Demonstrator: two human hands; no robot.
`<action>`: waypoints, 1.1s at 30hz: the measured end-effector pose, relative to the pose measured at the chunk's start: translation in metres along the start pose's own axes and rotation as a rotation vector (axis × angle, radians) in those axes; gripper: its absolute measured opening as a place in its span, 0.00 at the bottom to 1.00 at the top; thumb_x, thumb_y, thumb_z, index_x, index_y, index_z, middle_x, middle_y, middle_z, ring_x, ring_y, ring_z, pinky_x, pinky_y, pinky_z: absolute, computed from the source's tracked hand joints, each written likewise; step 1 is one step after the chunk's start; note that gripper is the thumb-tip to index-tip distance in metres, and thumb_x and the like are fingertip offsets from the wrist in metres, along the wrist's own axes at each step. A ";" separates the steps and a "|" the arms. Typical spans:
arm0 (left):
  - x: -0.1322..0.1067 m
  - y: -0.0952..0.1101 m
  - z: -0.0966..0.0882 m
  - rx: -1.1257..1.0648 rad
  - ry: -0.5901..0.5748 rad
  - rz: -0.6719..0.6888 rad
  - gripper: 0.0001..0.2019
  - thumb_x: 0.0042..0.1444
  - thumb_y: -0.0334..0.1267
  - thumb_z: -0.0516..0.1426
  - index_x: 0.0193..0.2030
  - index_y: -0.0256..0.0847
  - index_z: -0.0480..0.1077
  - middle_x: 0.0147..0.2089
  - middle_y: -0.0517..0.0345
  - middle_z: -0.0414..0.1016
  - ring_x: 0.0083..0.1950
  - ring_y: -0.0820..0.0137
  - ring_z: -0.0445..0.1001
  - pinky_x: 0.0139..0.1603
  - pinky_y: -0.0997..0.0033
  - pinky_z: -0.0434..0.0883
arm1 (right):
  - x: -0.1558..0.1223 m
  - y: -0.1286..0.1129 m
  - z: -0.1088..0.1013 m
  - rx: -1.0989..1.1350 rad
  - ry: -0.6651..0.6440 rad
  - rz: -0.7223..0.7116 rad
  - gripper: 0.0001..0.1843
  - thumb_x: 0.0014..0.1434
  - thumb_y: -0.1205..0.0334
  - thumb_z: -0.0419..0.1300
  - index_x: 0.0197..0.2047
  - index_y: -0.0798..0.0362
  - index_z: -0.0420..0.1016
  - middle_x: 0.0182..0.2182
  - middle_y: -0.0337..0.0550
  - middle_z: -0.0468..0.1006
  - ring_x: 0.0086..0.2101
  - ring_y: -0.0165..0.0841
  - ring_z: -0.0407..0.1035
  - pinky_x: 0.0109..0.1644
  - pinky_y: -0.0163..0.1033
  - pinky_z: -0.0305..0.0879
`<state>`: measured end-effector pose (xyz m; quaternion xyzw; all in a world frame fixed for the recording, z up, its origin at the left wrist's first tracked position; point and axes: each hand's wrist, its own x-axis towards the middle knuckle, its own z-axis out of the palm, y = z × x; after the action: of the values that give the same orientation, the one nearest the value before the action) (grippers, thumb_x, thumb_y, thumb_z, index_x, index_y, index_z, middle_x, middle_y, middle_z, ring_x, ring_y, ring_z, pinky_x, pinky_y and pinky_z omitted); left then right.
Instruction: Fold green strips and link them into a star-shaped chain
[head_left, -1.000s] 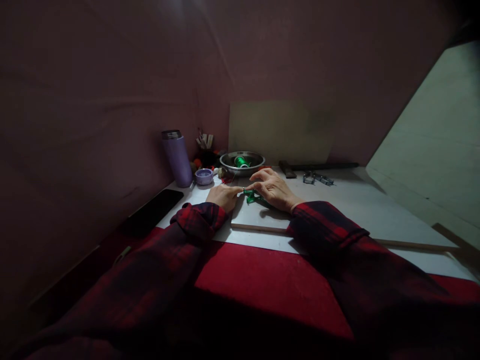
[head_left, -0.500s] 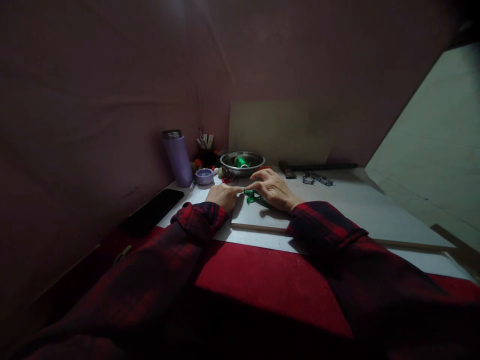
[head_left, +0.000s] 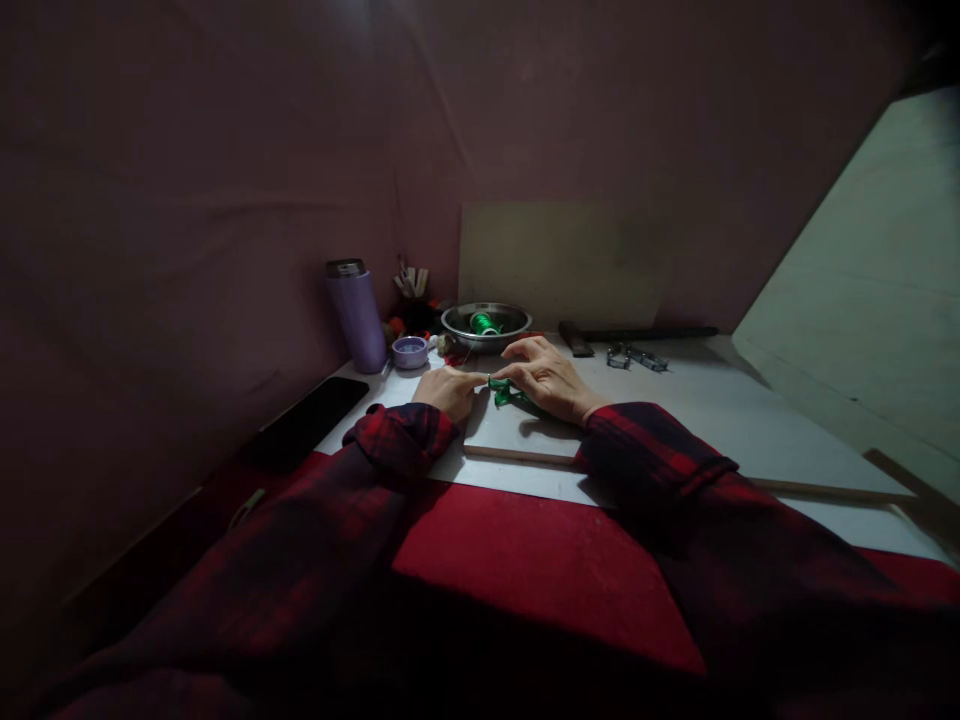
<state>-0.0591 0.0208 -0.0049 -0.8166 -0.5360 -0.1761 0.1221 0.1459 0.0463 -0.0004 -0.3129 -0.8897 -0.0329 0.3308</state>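
A small bundle of shiny green cord (head_left: 504, 390) lies over a pale board, its loose part trailing under my right palm. My left hand (head_left: 445, 392) is closed, its fingertips pinched at the left end of the bundle. From the other side my right hand (head_left: 551, 383) pinches the same end between thumb and forefinger, the remaining fingers lifted and bent. The two sets of fingertips almost meet. Behind them, a spool of green cord (head_left: 485, 324) lies in a metal bowl (head_left: 459, 333). A thin strand seems to run from near the bowl towards my fingers.
A purple tumbler (head_left: 358, 315) and its lid-like purple cup (head_left: 410, 352) stand at the left, near a black phone (head_left: 319, 415). A hammer (head_left: 576, 340) and small metal-and-glass pieces (head_left: 637, 358) lie back right. The pale board (head_left: 517, 440) has a raised front edge.
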 end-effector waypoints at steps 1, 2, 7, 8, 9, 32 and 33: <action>0.000 0.000 0.000 -0.007 -0.001 0.001 0.20 0.54 0.33 0.49 0.50 0.50 0.74 0.40 0.54 0.80 0.41 0.63 0.76 0.40 0.67 0.69 | 0.000 0.000 0.000 -0.005 -0.008 -0.003 0.33 0.63 0.41 0.37 0.40 0.45 0.81 0.47 0.46 0.71 0.49 0.39 0.59 0.55 0.48 0.56; 0.000 0.000 0.000 -0.015 -0.003 0.000 0.20 0.54 0.33 0.50 0.50 0.50 0.74 0.40 0.54 0.80 0.41 0.63 0.76 0.40 0.66 0.69 | 0.000 0.000 0.000 -0.008 -0.015 -0.005 0.32 0.63 0.41 0.37 0.40 0.44 0.81 0.47 0.46 0.71 0.49 0.39 0.59 0.55 0.48 0.56; -0.001 0.005 -0.006 -0.009 -0.028 -0.023 0.17 0.56 0.35 0.49 0.47 0.46 0.75 0.40 0.51 0.79 0.42 0.61 0.75 0.42 0.64 0.68 | -0.001 0.002 0.000 0.009 0.107 0.026 0.35 0.63 0.41 0.36 0.36 0.48 0.81 0.43 0.48 0.72 0.47 0.38 0.61 0.53 0.46 0.58; -0.002 0.007 -0.007 0.008 -0.042 -0.028 0.17 0.57 0.36 0.48 0.47 0.45 0.75 0.39 0.50 0.79 0.41 0.61 0.75 0.41 0.64 0.68 | -0.001 0.002 0.000 0.011 0.151 0.035 0.35 0.63 0.41 0.36 0.35 0.49 0.81 0.42 0.48 0.73 0.46 0.38 0.61 0.52 0.46 0.59; -0.003 0.010 -0.009 0.031 -0.058 -0.032 0.16 0.57 0.36 0.48 0.46 0.44 0.75 0.39 0.49 0.78 0.41 0.61 0.75 0.41 0.64 0.68 | -0.002 0.002 -0.001 0.013 0.191 0.039 0.35 0.64 0.42 0.36 0.34 0.50 0.81 0.41 0.48 0.73 0.44 0.38 0.62 0.51 0.46 0.60; -0.001 0.025 -0.011 0.133 0.203 0.315 0.10 0.60 0.30 0.47 0.40 0.36 0.69 0.46 0.49 0.68 0.40 0.69 0.70 0.29 0.73 0.68 | 0.018 -0.026 -0.018 0.128 0.038 0.002 0.12 0.49 0.71 0.53 0.38 0.55 0.71 0.30 0.42 0.74 0.31 0.31 0.66 0.37 0.35 0.60; 0.000 0.024 -0.010 0.122 0.212 0.300 0.10 0.60 0.31 0.47 0.40 0.36 0.69 0.47 0.49 0.68 0.40 0.69 0.70 0.30 0.73 0.68 | 0.018 -0.024 -0.019 0.164 0.042 0.031 0.11 0.50 0.70 0.53 0.37 0.55 0.71 0.27 0.40 0.73 0.28 0.29 0.65 0.34 0.34 0.59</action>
<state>-0.0387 0.0075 0.0037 -0.8553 -0.4022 -0.2080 0.2520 0.1321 0.0312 0.0285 -0.2976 -0.8775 0.0386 0.3742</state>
